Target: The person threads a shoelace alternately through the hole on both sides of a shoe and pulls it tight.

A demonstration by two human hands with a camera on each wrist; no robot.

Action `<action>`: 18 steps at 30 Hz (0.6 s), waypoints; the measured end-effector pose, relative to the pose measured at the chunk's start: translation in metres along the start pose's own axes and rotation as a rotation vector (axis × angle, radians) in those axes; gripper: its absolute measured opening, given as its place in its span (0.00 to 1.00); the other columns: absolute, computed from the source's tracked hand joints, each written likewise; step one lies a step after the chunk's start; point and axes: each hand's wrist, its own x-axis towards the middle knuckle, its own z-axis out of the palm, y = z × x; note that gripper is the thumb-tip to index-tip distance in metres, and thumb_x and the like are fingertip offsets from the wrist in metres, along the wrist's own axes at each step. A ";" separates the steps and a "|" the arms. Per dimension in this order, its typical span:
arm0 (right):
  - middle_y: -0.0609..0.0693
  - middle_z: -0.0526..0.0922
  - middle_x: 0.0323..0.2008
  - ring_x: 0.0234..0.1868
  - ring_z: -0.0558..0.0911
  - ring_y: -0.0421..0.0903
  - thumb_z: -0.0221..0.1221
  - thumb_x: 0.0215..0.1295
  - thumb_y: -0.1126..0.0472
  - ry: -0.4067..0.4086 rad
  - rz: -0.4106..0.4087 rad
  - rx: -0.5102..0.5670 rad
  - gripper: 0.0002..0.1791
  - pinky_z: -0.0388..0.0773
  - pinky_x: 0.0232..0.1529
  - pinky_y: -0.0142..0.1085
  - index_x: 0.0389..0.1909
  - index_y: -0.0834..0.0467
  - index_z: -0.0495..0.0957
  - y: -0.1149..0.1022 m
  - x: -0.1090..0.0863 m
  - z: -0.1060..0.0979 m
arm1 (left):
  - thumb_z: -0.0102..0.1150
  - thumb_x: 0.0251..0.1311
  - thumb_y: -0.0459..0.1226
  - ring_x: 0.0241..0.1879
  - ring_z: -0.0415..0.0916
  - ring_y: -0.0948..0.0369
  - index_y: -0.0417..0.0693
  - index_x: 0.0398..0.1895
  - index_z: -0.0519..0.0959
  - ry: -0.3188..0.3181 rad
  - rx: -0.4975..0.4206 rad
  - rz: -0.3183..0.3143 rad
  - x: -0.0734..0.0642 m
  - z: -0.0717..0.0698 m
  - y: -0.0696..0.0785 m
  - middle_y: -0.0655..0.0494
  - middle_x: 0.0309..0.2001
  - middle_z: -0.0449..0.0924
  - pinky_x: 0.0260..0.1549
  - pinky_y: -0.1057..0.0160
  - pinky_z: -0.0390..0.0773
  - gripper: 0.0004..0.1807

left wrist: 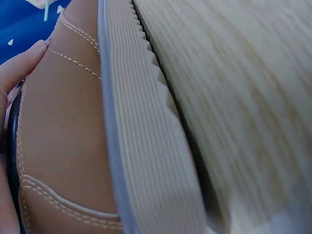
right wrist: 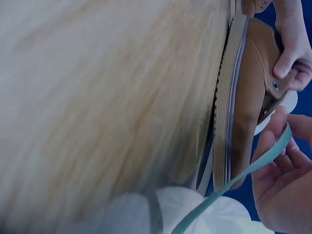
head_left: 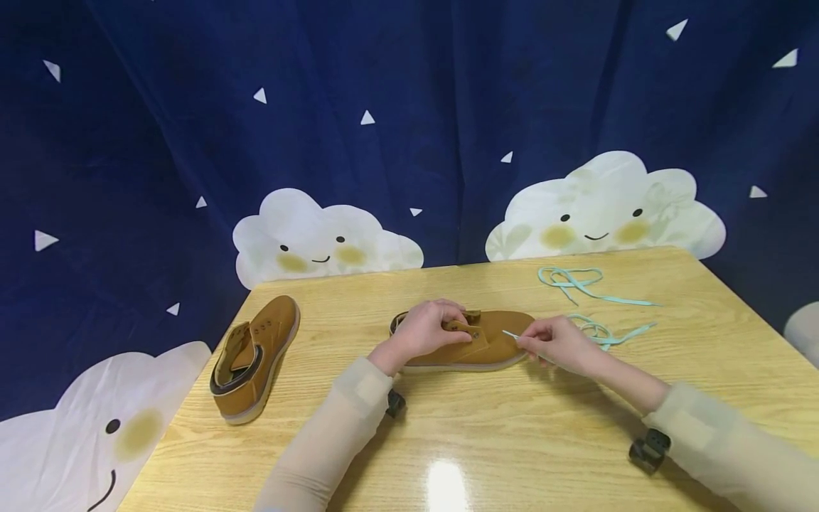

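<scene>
A brown lace-up shoe (head_left: 502, 327) lies sole down on the table, toe to the right, with no lace in the eyelets that show. Across its opening, my left hand (head_left: 425, 328) grips the eyelet flap, thumb on the near side. In the left wrist view the thumb presses the stitched upper (left wrist: 63, 112) above the ribbed sole (left wrist: 146, 131). My right hand (head_left: 563, 346) pinches a light blue shoelace near one end, over the toe. That lace (right wrist: 243, 170) trails down from the fingers in the right wrist view, and its tip points toward the eyelets.
Another brown shoe (head_left: 284, 323) stands at the table's left, its eyelets without lace. A second light blue shoelace (head_left: 579, 284) lies loosely looped at the back right. The wooden table (head_left: 512, 441) ends at a dark blue curtain (head_left: 409, 71) with cloud figures.
</scene>
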 end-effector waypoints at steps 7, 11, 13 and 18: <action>0.56 0.79 0.21 0.17 0.75 0.47 0.59 0.69 0.60 -0.040 -0.004 0.063 0.11 0.73 0.16 0.36 0.32 0.65 0.81 -0.005 0.006 0.017 | 0.71 0.54 0.45 0.55 0.75 0.63 0.54 0.30 0.86 0.006 -0.001 -0.009 0.001 0.000 0.001 0.58 0.51 0.82 0.50 0.65 0.74 0.07; 0.53 0.79 0.20 0.17 0.75 0.45 0.59 0.68 0.61 -0.033 0.003 0.067 0.11 0.74 0.16 0.36 0.30 0.65 0.81 -0.008 0.010 0.027 | 0.72 0.53 0.45 0.55 0.75 0.64 0.55 0.29 0.86 0.008 -0.003 -0.008 0.002 0.000 0.001 0.59 0.50 0.82 0.51 0.66 0.73 0.07; 0.52 0.79 0.19 0.17 0.75 0.45 0.59 0.68 0.61 -0.025 0.011 0.068 0.11 0.74 0.17 0.37 0.30 0.65 0.81 -0.009 0.012 0.031 | 0.72 0.53 0.45 0.55 0.74 0.64 0.55 0.28 0.86 0.006 -0.009 -0.008 0.002 0.000 0.000 0.59 0.49 0.83 0.50 0.67 0.73 0.07; 0.50 0.79 0.19 0.17 0.74 0.45 0.59 0.68 0.62 -0.007 0.028 0.083 0.10 0.73 0.17 0.36 0.29 0.64 0.80 -0.014 0.015 0.037 | 0.71 0.54 0.45 0.55 0.74 0.65 0.56 0.27 0.85 0.003 -0.010 -0.003 0.002 0.000 0.000 0.60 0.47 0.83 0.46 0.68 0.74 0.06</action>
